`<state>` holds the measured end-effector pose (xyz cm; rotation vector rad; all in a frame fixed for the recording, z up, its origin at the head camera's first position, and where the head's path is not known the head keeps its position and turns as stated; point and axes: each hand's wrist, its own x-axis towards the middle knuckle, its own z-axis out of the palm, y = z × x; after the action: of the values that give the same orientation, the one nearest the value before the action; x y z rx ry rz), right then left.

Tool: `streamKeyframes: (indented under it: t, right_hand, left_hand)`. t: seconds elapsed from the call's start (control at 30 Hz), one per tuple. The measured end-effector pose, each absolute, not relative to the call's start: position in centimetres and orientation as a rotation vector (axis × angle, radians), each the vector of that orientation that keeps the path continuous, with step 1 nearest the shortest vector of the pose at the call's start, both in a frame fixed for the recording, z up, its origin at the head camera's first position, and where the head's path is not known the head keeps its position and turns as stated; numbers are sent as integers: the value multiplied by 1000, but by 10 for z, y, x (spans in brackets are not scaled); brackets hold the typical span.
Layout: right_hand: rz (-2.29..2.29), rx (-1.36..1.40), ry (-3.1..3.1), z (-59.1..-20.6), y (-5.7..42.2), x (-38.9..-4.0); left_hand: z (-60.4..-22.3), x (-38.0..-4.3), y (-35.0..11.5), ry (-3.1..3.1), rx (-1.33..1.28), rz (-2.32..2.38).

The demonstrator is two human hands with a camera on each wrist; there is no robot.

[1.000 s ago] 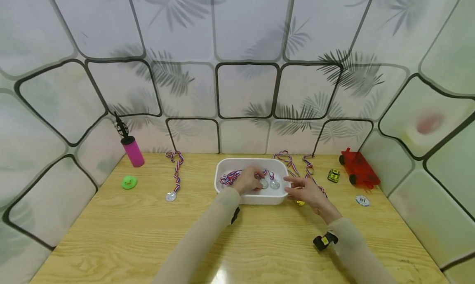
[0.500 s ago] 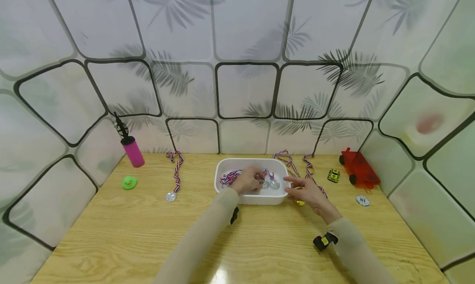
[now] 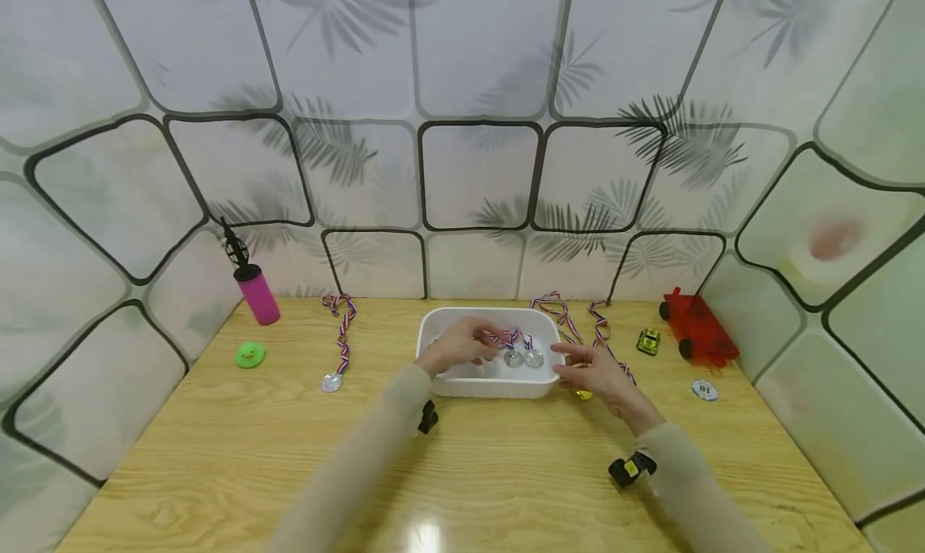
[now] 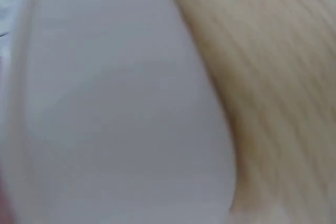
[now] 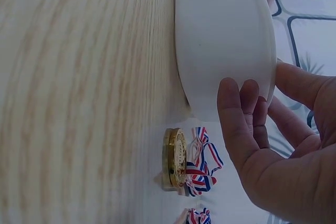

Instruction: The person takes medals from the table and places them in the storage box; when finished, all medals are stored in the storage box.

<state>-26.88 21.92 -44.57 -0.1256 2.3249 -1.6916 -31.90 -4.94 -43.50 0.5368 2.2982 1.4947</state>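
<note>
A white plastic bin (image 3: 499, 388) stands at mid-table with two silver medals (image 3: 533, 358) and striped ribbons (image 3: 509, 338) inside. My left hand (image 3: 462, 346) is over the bin's left half, apart from the medals, with its fingers loosely bent and nothing seen in them. In the left wrist view only the bin's outer wall (image 4: 126, 108) and wood show, both blurred. My right hand (image 5: 294, 166) holds the bin's right end, thumb at the rim and fingertips against the outer wall. Just below that hand, a gold medal (image 5: 176, 158) with its ribbon (image 5: 202, 169) lies on the table.
Left of the bin lie a silver medal (image 3: 332, 382) on a ribbon, a green rubber duck (image 3: 250, 355) and a pink pump (image 3: 258, 296). At right are ribbons (image 3: 567, 320), a yellow toy car (image 3: 648, 342), a red toy vehicle (image 3: 697, 328) and a poker chip (image 3: 704, 390).
My left hand has let go of the silver medal in the bin and moved up and left, baring the medal and more ribbon. The right hand stays at the bin's end.
</note>
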Motion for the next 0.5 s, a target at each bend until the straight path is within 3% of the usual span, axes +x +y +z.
streamKeyframes:
  t: [0.5]
  right_hand:
    - [-1668, -107, 2338, -443, 218, -268]
  left_hand:
    - [-409, -304, -106, 2322, 538, 1548]
